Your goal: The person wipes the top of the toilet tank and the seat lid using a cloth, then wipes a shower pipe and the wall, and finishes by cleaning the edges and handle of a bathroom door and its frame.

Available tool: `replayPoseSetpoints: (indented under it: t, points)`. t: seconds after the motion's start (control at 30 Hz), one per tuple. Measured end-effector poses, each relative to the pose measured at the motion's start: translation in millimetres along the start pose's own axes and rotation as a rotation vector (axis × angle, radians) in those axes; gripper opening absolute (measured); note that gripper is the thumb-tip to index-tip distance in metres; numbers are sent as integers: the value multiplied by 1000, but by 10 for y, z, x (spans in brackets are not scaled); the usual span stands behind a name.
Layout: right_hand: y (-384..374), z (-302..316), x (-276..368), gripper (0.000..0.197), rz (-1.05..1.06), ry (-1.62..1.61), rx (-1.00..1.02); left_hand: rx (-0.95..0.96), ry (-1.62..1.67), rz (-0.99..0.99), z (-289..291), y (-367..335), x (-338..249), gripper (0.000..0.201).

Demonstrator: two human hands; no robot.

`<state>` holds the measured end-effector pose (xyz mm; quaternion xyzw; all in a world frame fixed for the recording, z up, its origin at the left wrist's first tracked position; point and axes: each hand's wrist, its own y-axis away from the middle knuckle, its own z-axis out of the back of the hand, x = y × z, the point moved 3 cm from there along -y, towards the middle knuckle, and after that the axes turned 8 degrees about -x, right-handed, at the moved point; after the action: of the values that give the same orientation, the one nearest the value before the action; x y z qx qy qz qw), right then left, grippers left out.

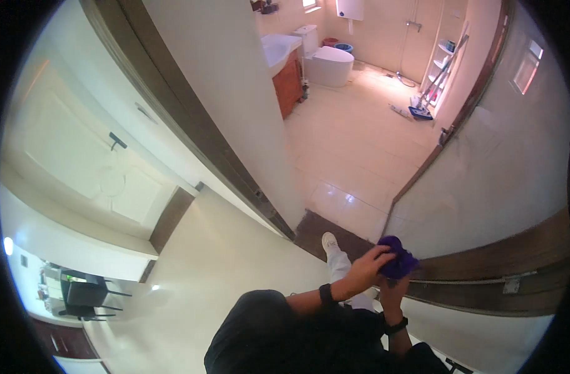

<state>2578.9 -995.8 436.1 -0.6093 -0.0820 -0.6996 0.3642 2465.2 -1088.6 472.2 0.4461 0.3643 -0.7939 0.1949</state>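
A bunched purple cloth (398, 260) is in front of me at the bathroom doorway. My left hand (367, 269) reaches in from the left, its fingers closed on the cloth's near side. Just under the cloth is my right hand (392, 292), with the cloth bunched at its top; most of its fingers are hidden behind the fabric. Both wrists wear dark bands. One foot in a white shoe (328, 242) rests at the dark threshold (310, 229).
Beyond the doorway are a toilet (328, 65), a sink cabinet (287, 84) and a blue-headed mop (420, 113) leaning by a corner shelf. A door (484, 162) stands on the right. Far left, dark chairs (88, 293) stand beside a table.
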Motion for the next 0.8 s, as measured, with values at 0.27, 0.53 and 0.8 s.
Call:
replayPoseSetpoints:
  t: [0.27, 0.53, 0.8]
  points:
    - [-1078, -2122, 392, 50, 30, -309, 322, -462, -376, 227, 1511, -496, 424, 61]
    - [-2387, -3977, 1025, 36, -50, -763, 624, -806, -684, 265, 2573, -1520, 617, 65]
    - [-2830, -4924, 1332, 31, 221, -592, 925, -1144, -925, 274, 3072, -1888, 981, 63]
